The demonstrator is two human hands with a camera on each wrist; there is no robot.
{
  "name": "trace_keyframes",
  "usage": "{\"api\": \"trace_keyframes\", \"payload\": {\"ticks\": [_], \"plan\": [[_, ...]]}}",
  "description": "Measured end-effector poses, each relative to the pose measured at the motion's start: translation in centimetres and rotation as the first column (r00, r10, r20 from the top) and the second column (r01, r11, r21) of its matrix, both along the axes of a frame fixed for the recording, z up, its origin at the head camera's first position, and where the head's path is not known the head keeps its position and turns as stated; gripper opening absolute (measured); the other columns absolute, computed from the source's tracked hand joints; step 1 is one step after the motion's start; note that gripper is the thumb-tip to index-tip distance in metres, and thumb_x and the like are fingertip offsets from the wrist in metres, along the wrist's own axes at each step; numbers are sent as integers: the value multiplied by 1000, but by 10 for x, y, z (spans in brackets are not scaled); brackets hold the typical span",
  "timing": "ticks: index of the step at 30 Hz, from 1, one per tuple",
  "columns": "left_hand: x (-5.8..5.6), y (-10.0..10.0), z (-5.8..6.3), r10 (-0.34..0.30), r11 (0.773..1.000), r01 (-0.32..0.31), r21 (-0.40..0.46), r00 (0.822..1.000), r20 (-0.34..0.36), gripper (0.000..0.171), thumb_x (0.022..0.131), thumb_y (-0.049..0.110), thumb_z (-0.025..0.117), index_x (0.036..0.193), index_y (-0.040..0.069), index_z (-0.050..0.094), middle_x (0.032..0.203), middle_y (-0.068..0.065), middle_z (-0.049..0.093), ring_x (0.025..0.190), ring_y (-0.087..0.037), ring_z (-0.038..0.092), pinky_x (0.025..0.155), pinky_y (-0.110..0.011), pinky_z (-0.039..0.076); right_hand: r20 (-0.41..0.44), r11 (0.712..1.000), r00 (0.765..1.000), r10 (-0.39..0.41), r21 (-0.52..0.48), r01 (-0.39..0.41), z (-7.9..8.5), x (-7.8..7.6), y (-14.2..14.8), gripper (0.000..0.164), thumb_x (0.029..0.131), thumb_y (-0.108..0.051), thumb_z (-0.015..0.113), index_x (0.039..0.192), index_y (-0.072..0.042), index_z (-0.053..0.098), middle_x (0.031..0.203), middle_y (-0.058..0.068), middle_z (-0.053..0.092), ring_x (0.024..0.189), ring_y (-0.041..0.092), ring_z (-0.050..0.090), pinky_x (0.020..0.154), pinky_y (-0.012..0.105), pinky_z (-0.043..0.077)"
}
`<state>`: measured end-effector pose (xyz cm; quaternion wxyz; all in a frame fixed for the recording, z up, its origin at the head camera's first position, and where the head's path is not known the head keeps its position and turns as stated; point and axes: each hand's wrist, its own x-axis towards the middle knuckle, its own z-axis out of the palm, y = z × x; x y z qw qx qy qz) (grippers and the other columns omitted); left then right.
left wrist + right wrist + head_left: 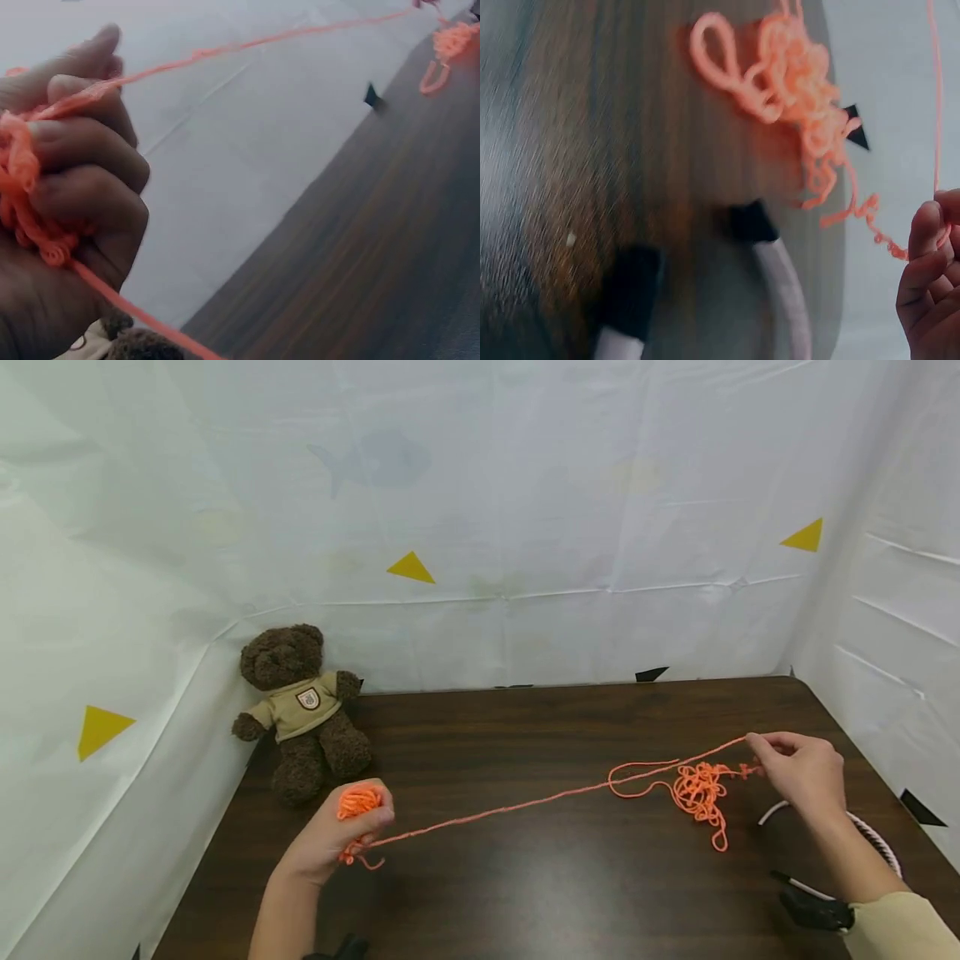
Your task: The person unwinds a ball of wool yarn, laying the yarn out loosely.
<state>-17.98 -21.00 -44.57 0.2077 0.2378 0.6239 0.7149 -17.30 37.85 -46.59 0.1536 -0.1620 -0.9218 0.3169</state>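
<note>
In the head view my left hand [341, 831] grips a wound bundle of orange yarn [360, 800] in its curled fingers, with a short loose end hanging below. A strand of the yarn [502, 811] runs taut across to my right hand [806, 772], which pinches it between thumb and fingertips. Near the right hand is a loose, looped tangle of the same yarn [699, 792]. From it a kinked piece [881, 234] reaches the right fingers in the right wrist view. The left wrist view shows the fingers [94, 146] folded over the bundle; the palm side is partly hidden.
A brown teddy bear [303, 710] in a tan shirt sits at the table's back left. A pale rope [873, 839] with dark ends lies beneath my right forearm. White sheeting [525, 510] with yellow triangles surrounds the dark wooden table [525, 727].
</note>
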Motion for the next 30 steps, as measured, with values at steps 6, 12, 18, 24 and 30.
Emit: {"api": "trace_keyframes", "payload": {"ticks": [6,12,18,24,30], "plan": [[-1,-13,1,96,969,-106,222,994,55,23,104,-3,39,99,9,58,64,3,47,45,-4,40,35,-24,26,95,999,995,15,44,-19,-11,0,9,50,96,-43,60,101,5,72,68,6,69,63,17,55,49,31,39],[-5,3,1,357,926,-367,91,928,110,8,101,10,57,107,6,57,71,0,54,53,-7,54,47,-18,48,184,990,977,108,64,-122,-20,-4,9,48,95,-39,64,105,7,71,77,11,69,74,29,56,55,33,39],[-9,24,4,436,899,-438,-17,890,134,35,94,17,68,121,0,54,81,-8,61,65,-15,66,53,-25,54,200,977,970,140,129,-167,-22,-6,2,37,93,-29,67,109,4,70,104,31,65,90,48,58,67,53,47],[-11,38,5,406,914,-403,-45,907,110,30,93,13,70,118,2,57,90,-16,62,73,-20,71,57,-30,57,192,971,970,147,161,-179,-20,-6,-4,38,93,-29,66,113,3,69,121,38,55,107,57,50,77,64,43],[-11,48,4,392,920,-387,-61,914,106,30,91,15,73,115,4,59,94,-19,61,74,-21,71,58,-32,58,-2,959,978,208,198,-203,-11,-4,-35,33,92,-23,69,116,-1,69,118,27,59,83,37,63,60,47,48]]}}
